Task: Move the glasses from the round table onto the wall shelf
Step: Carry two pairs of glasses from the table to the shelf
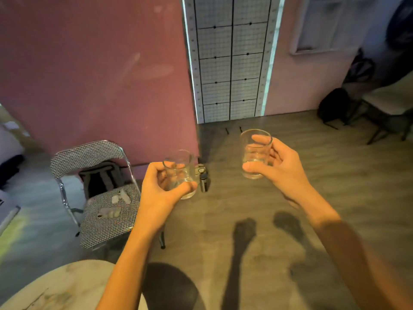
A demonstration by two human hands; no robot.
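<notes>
My left hand is wrapped around a clear drinking glass, held upright in the air above the floor. My right hand grips a second clear glass, also upright and slightly higher and further right. Both glasses look empty. The edge of the pale round table shows at the bottom left, below my left forearm. No wall shelf is visible in this view.
A folding chair with a checked seat stands at the left, small objects on it and a dark backpack behind. A dark red wall faces me, a wire grid panel beside it. A bench and bag sit far right.
</notes>
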